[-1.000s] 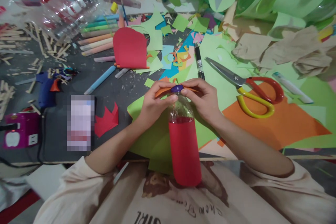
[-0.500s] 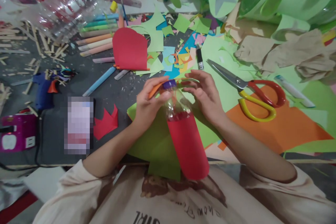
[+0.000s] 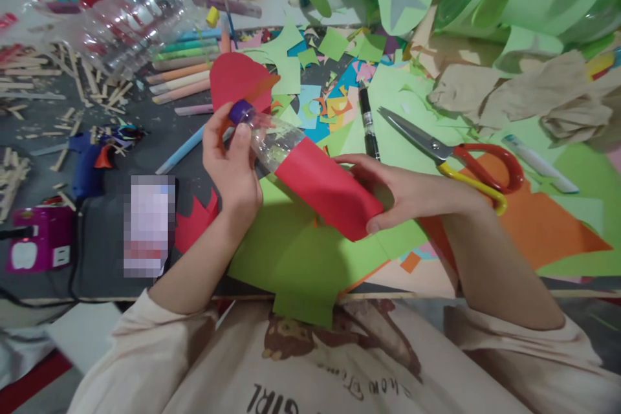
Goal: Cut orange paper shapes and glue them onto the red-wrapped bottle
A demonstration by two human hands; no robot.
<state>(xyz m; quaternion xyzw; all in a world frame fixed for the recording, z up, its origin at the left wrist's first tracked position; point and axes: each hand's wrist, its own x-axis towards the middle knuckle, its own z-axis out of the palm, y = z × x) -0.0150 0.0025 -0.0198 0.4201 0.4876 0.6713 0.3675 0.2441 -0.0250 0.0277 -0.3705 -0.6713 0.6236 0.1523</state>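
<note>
A clear plastic bottle [image 3: 330, 187] with a purple cap and red paper wrapped round its body lies tilted across both hands, its cap to the upper left. My left hand [image 3: 231, 162] is closed on the neck just below the cap. At the other end, my right hand [image 3: 388, 191] holds the red base. Beyond the cap lies a rounded red paper piece [image 3: 239, 74] with an orange strip [image 3: 272, 82] by its right edge. Beneath the bottle spreads green paper [image 3: 295, 252].
Red-and-yellow-handled scissors [image 3: 439, 149] and a black marker [image 3: 369, 123] lie to the right. A blue glue gun [image 3: 88, 168], a phone [image 3: 149, 226] and a red paper crown shape [image 3: 196, 223] are on the left. Clear bottles [image 3: 140, 13] and paper scraps [image 3: 334, 103] fill the back.
The bottle has swung from near upright to a slant, cap leftward and base raised. My right hand has moved from the cap to the base. The orange strip has left my hands.
</note>
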